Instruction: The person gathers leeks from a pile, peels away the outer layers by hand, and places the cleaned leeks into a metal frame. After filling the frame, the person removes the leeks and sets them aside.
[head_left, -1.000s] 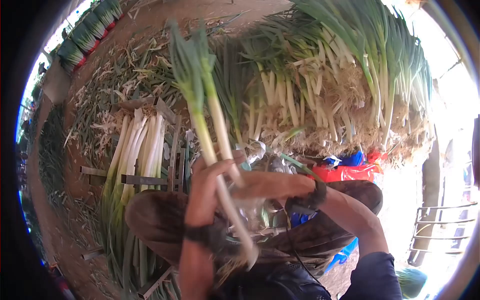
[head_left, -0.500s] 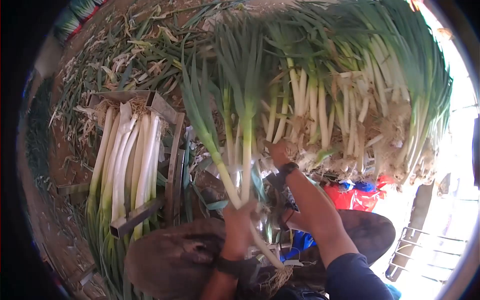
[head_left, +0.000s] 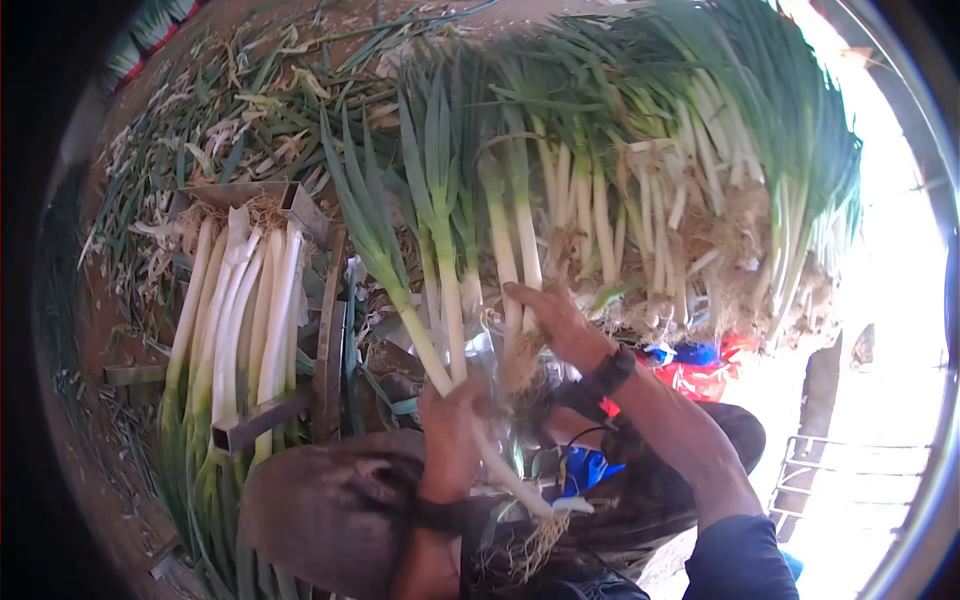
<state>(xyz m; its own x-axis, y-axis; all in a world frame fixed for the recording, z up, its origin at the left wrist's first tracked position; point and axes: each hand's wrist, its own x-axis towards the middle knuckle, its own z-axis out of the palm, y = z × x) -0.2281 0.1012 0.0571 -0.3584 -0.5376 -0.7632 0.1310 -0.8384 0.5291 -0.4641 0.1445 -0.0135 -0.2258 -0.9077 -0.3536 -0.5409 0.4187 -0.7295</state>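
Note:
My left hand (head_left: 450,430) is closed around long green onions (head_left: 420,335), gripped low on their white stalks. One stalk's rooted end (head_left: 540,530) hangs past the fist, over my lap. To the right, my right hand (head_left: 562,325) grips other green onions (head_left: 503,245) at their lower white part, with shaggy roots just beneath the fingers. Beyond that hand lies a large heap of green onions (head_left: 650,200), dirt on their roots and leaves pointing away from me. On the left, a row of clean white-stalked onions (head_left: 230,330) lies in a metal frame (head_left: 305,215), roots against its far plate.
Trimmed leaves and peelings (head_left: 250,130) cover the ground at the far left. A red plastic bag (head_left: 700,380) is under the heap's near edge. A wire rack (head_left: 840,475) stands at the right in bright light. My knees (head_left: 330,510) are close below my hands.
My right hand has taken hold of green onions from the heap's near edge and drawn them nearer. My left hand still holds its onions. The view has shifted slightly.

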